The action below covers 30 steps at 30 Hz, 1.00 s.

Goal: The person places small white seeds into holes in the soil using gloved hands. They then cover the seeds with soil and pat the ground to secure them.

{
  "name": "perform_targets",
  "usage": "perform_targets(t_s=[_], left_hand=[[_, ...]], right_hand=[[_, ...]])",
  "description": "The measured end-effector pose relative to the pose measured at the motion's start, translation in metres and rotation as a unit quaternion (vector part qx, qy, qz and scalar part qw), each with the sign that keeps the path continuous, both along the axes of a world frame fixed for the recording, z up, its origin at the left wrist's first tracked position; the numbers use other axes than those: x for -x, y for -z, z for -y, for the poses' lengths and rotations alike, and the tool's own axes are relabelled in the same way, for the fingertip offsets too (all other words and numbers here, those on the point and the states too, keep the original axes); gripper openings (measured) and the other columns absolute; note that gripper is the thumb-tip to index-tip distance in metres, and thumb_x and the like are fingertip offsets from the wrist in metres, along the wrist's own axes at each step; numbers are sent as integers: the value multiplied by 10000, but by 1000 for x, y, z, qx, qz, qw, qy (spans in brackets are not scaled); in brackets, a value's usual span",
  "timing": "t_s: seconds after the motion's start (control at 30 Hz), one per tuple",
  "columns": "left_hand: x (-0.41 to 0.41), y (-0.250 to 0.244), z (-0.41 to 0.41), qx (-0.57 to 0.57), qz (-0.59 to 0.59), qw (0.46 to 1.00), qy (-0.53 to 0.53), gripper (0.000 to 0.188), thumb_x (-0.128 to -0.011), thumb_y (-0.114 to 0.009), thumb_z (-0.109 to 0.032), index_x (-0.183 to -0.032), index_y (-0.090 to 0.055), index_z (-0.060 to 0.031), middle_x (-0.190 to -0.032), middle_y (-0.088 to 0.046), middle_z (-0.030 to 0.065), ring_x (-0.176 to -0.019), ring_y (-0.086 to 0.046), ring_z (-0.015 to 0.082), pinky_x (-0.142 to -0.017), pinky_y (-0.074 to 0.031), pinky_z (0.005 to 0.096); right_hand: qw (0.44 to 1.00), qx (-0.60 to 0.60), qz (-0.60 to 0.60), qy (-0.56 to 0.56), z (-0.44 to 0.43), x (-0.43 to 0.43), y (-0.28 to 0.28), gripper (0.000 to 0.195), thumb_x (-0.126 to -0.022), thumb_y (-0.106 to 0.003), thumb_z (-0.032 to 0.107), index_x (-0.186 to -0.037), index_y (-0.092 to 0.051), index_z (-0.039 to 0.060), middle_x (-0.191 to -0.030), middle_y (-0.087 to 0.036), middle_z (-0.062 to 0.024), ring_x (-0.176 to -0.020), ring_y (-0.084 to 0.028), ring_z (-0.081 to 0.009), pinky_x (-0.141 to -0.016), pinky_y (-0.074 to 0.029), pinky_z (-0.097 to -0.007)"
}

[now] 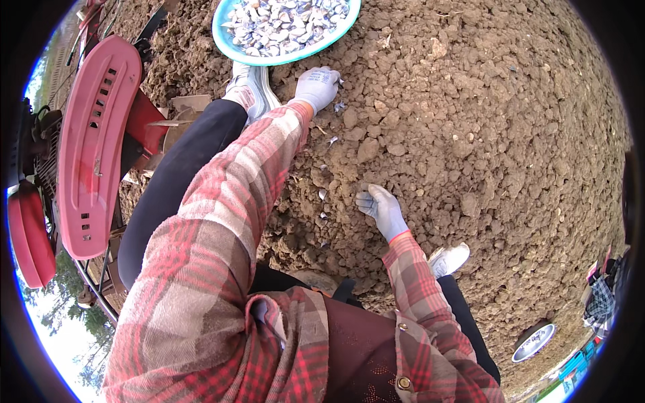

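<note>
My left hand [317, 88], in a pale grey glove bearing writing, reaches down to the tilled soil beside my left shoe. Its fingers are closed, with a small purple-white garlic clove [341, 81] at their tips. Just above it stands a turquoise plastic basin [229, 48] full of garlic cloves [282, 25]. A line of single cloves [322, 194] runs down the soil between my hands. Lower right, my gloved right hand [384, 209] hovers close over the ground, fingers loosely bent; its palm is hidden, so whether it holds cloves cannot be told.
A machine with a red fender [98, 151] stands close on my left. My shoes [247, 83] are spread apart on cloddy soil [484, 126]. Far to the lower right lie a metal-looking bowl [534, 342], checked cloth [599, 299] and blue objects [574, 365].
</note>
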<state>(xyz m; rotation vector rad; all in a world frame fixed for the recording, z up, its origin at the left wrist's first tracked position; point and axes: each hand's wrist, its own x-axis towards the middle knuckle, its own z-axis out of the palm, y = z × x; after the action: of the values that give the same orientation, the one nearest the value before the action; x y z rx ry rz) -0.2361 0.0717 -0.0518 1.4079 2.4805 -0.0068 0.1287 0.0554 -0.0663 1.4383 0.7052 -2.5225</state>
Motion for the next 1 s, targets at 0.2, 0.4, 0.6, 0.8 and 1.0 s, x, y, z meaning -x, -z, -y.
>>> perform_targets(t_s=[0.2,0.4,0.6,0.8,1.0], left_hand=[[10,21,-25,78,-49,994,50,284,-922,-628,-241,-1188,-712,-189,-1170,-688,87,-1131,-653,300,-951,-535,445],[4,32,-33,85,-81,992,51,235,-900,-675,-296,-1085,-697,-153,-1118,-687,80,-1095,-654,292,-897,-541,449],[-2,37,-25,28,-109,993,43,186,-886,-691,-278,-1026,-717,-158,-1052,-686,66,-1049,-652,281,-871,-514,465],[0,46,-25,4,-125,992,21,174,-877,-689,-284,-985,-732,-155,-1019,-693,59,-1026,-659,275,-864,-510,466],[-5,40,-40,62,-103,992,-23,261,-879,-696,-368,-1008,-747,-147,-1068,-715,62,-1056,-674,267,-871,-529,453]], right_hand=[[1000,9,19,-5,1,4,-3,349,-1079,-532,276,-1305,-594,17,-1028,-713,-96,-895,-703,-203,-830,-590,-366],[1000,3,26,-7,-4,3,-1,365,-1081,-518,283,-1325,-579,18,-1026,-706,-108,-885,-696,-205,-807,-586,-363],[999,-8,39,-19,-6,8,-6,380,-1078,-518,291,-1339,-569,20,-1032,-709,-118,-883,-694,-213,-813,-585,-377],[999,-5,44,2,-3,9,-5,351,-1070,-548,293,-1304,-615,40,-983,-731,-108,-818,-703,-195,-762,-593,-346],[998,-10,65,-6,-2,8,2,360,-1061,-565,303,-1303,-602,40,-961,-736,-113,-793,-705,-203,-744,-593,-356]])
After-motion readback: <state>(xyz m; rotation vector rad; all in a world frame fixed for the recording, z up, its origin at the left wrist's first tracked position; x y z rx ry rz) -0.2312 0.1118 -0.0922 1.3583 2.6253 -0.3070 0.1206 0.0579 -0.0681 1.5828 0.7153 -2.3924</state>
